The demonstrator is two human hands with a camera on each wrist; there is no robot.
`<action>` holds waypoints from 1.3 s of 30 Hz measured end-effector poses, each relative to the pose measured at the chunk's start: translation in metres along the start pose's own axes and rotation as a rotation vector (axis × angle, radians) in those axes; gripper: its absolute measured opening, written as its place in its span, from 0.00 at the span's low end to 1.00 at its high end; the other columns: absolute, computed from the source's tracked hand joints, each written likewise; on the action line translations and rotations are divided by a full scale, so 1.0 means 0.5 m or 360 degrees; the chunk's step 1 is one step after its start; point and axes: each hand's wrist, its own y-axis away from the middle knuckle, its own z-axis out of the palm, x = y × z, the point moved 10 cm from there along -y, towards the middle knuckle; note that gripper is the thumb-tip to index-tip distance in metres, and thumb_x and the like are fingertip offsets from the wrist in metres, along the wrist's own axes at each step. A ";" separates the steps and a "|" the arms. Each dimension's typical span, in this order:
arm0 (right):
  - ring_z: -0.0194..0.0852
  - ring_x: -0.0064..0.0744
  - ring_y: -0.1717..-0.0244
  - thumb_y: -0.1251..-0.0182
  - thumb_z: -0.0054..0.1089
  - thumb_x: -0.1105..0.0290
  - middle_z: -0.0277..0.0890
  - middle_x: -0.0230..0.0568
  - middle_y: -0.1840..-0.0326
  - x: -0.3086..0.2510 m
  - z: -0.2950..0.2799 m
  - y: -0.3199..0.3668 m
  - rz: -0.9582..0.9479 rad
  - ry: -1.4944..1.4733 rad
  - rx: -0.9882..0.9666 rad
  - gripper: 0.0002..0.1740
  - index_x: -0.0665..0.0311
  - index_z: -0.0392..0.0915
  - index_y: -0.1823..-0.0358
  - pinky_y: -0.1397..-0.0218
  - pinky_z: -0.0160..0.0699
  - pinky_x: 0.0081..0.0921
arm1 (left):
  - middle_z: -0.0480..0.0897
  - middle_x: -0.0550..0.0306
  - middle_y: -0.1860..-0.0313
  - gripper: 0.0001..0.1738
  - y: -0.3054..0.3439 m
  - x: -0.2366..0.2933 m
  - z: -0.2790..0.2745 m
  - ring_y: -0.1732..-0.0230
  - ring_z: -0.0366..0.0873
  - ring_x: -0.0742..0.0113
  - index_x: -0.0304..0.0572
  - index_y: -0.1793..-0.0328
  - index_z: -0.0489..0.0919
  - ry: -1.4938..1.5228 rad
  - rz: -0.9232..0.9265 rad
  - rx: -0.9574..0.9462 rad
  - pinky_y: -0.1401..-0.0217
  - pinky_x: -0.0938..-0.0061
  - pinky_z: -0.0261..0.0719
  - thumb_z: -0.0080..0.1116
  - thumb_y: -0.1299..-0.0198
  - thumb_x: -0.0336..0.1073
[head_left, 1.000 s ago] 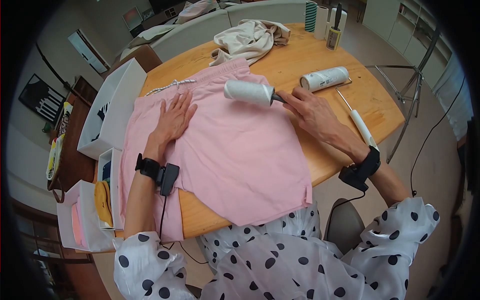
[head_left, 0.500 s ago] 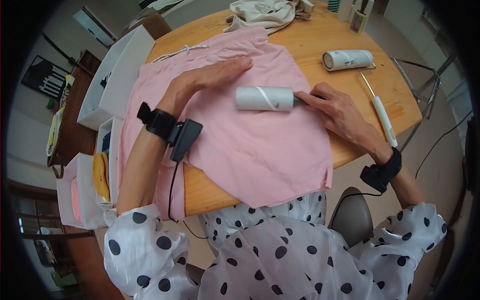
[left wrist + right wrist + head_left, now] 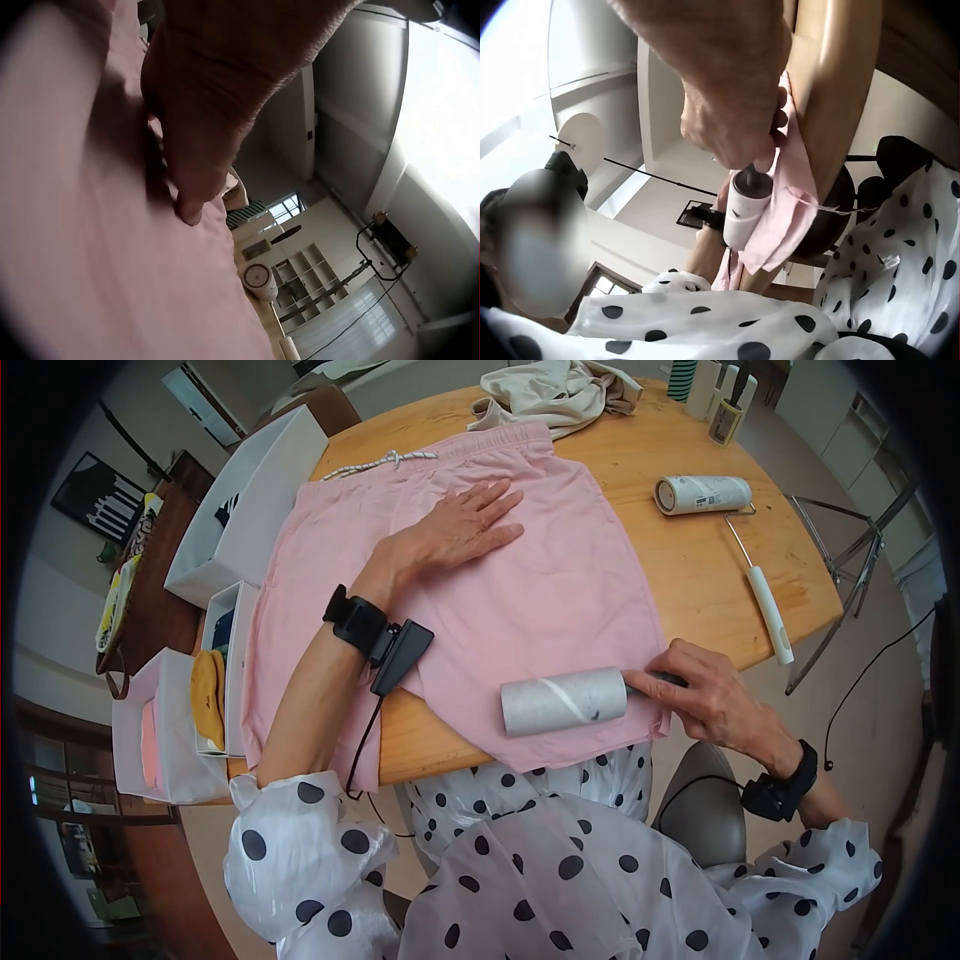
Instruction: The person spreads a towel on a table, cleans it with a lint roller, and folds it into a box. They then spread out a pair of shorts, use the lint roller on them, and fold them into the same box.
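Pink drawstring shorts [image 3: 470, 600] lie spread on the wooden table, one leg hem hanging at the front edge. My right hand [image 3: 705, 695] grips the dark handle of a lint roller [image 3: 565, 701], whose white roll lies across the lower part of that leg. In the right wrist view the roll [image 3: 746, 214] sits against the pink cloth, with the fingers curled round the handle. My left hand [image 3: 455, 532] rests on the upper part of the shorts with its fingers stretched out; the left wrist view shows its fingertips at the cloth.
Right of the shorts lies a second lint roller [image 3: 765, 600] with a white handle. A crumpled beige garment [image 3: 555, 395] and an upright roller [image 3: 727, 418] stand at the back. White boxes [image 3: 250, 500] with folded clothes line the left side. A tripod [image 3: 860, 540] stands beyond the table.
My right hand has brought the lint roller down the leg from near the waist to the hem. The left hand lifted, shifted right and lies flat on the shorts again.
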 end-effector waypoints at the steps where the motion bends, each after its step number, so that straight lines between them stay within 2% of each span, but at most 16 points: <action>1: 0.74 0.43 0.63 0.63 0.60 0.81 0.74 0.41 0.61 -0.002 -0.007 -0.005 -0.0018 -0.0014 -0.0011 0.38 0.61 0.80 0.40 0.63 0.76 0.34 | 0.44 0.52 0.14 0.43 0.004 0.001 0.003 0.14 0.34 0.55 0.51 0.16 0.51 -0.0052 -0.0021 0.0052 0.14 0.59 0.34 0.27 0.27 0.68; 3: 0.75 0.43 0.63 0.63 0.60 0.81 0.75 0.41 0.62 -0.001 -0.016 -0.018 -0.0049 -0.0044 -0.0033 0.39 0.61 0.80 0.39 0.63 0.77 0.35 | 0.44 0.52 0.14 0.43 0.001 -0.003 -0.004 0.14 0.34 0.55 0.50 0.15 0.50 -0.0106 -0.0038 0.0105 0.14 0.58 0.34 0.27 0.27 0.68; 7: 0.75 0.44 0.62 0.62 0.60 0.81 0.75 0.42 0.61 0.059 -0.010 -0.093 0.0046 -0.0050 0.0130 0.38 0.61 0.79 0.39 0.62 0.77 0.35 | 0.45 0.52 0.14 0.43 -0.020 -0.015 -0.006 0.14 0.35 0.55 0.50 0.16 0.51 -0.0024 0.0013 -0.0100 0.14 0.58 0.34 0.29 0.27 0.68; 11: 0.76 0.44 0.62 0.55 0.62 0.80 0.74 0.43 0.62 0.099 0.035 -0.119 0.0169 -0.0093 0.0110 0.34 0.61 0.79 0.39 0.61 0.78 0.35 | 0.42 0.53 0.14 0.44 -0.022 -0.025 0.006 0.14 0.33 0.55 0.50 0.15 0.49 0.0123 -0.0014 -0.0163 0.14 0.59 0.32 0.29 0.28 0.69; 14: 0.76 0.44 0.62 0.44 0.63 0.78 0.74 0.44 0.61 0.062 0.037 -0.100 0.0072 -0.0102 -0.0068 0.28 0.61 0.79 0.39 0.60 0.78 0.35 | 0.58 0.47 0.18 0.39 -0.012 -0.013 -0.012 0.17 0.50 0.53 0.46 0.20 0.62 -0.0062 0.0145 0.0227 0.17 0.61 0.49 0.37 0.27 0.64; 15: 0.76 0.44 0.62 0.44 0.63 0.78 0.74 0.44 0.61 0.056 0.038 -0.096 0.0046 -0.0118 -0.0063 0.28 0.61 0.79 0.39 0.60 0.78 0.35 | 0.58 0.47 0.18 0.39 0.008 -0.010 -0.024 0.17 0.50 0.53 0.46 0.20 0.62 -0.0073 0.0116 0.0223 0.17 0.61 0.49 0.37 0.27 0.64; 18: 0.76 0.44 0.63 0.37 0.61 0.77 0.73 0.44 0.62 0.064 0.032 -0.088 0.0069 -0.0124 0.0043 0.23 0.61 0.78 0.38 0.61 0.76 0.36 | 0.78 0.44 0.36 0.27 0.109 0.033 -0.103 0.33 0.72 0.51 0.39 0.37 0.79 0.0564 -0.0068 0.0265 0.31 0.60 0.69 0.48 0.29 0.53; 20: 0.76 0.44 0.63 0.37 0.60 0.77 0.73 0.44 0.62 0.071 0.032 -0.100 0.0096 -0.0169 0.0057 0.23 0.61 0.78 0.39 0.61 0.76 0.36 | 0.83 0.47 0.56 0.13 0.217 0.100 -0.159 0.51 0.79 0.51 0.35 0.55 0.82 0.0300 0.0240 0.0684 0.45 0.60 0.77 0.58 0.38 0.38; 22: 0.75 0.44 0.64 0.37 0.60 0.78 0.73 0.44 0.63 0.089 0.032 -0.102 0.0185 -0.0198 0.0031 0.23 0.61 0.78 0.39 0.61 0.75 0.36 | 0.80 0.48 0.59 0.10 0.320 0.152 -0.158 0.53 0.77 0.50 0.35 0.57 0.80 0.0265 0.0142 0.0693 0.46 0.62 0.76 0.60 0.45 0.29; 25: 0.75 0.44 0.64 0.36 0.60 0.77 0.72 0.45 0.63 0.095 0.034 -0.101 0.0198 -0.0233 0.0036 0.23 0.61 0.78 0.39 0.61 0.75 0.36 | 0.80 0.51 0.56 0.13 0.419 0.239 -0.110 0.54 0.76 0.52 0.37 0.55 0.81 0.0088 0.0230 0.0565 0.47 0.65 0.76 0.62 0.49 0.25; 27: 0.74 0.44 0.65 0.35 0.60 0.77 0.72 0.45 0.63 0.092 0.036 -0.098 0.0207 -0.0242 0.0049 0.22 0.60 0.78 0.38 0.61 0.75 0.35 | 0.79 0.54 0.51 0.14 0.441 0.276 -0.059 0.54 0.76 0.55 0.39 0.53 0.81 -0.0477 0.0217 0.0468 0.51 0.66 0.76 0.62 0.48 0.25; 32: 0.73 0.44 0.65 0.34 0.59 0.75 0.71 0.44 0.63 0.093 0.030 -0.108 0.0237 -0.0216 0.0019 0.22 0.60 0.78 0.37 0.60 0.74 0.36 | 0.77 0.51 0.49 0.16 0.393 0.282 -0.036 0.54 0.78 0.54 0.37 0.50 0.79 -0.0561 0.0333 0.0498 0.54 0.66 0.76 0.60 0.46 0.25; 35: 0.73 0.44 0.65 0.33 0.59 0.74 0.71 0.45 0.63 0.097 0.039 -0.101 0.0272 -0.0258 -0.0017 0.22 0.60 0.77 0.37 0.60 0.74 0.36 | 0.76 0.47 0.52 0.13 0.339 0.227 -0.094 0.57 0.79 0.52 0.33 0.48 0.78 0.0365 -0.0038 0.0627 0.56 0.64 0.76 0.57 0.41 0.25; 36: 0.73 0.44 0.65 0.33 0.59 0.74 0.71 0.44 0.63 0.100 0.041 -0.102 0.0294 -0.0285 -0.0040 0.22 0.60 0.77 0.37 0.59 0.74 0.36 | 0.76 0.47 0.52 0.13 0.325 0.229 -0.106 0.57 0.79 0.52 0.33 0.48 0.78 0.0379 -0.0040 0.0634 0.56 0.64 0.76 0.57 0.41 0.25; 39: 0.73 0.44 0.64 0.33 0.59 0.74 0.71 0.44 0.63 0.112 0.038 -0.110 0.0326 -0.0323 -0.0071 0.22 0.61 0.77 0.36 0.59 0.73 0.35 | 0.75 0.44 0.56 0.16 0.288 0.177 -0.092 0.61 0.79 0.49 0.31 0.46 0.75 0.0970 -0.0501 0.0309 0.56 0.62 0.76 0.58 0.38 0.30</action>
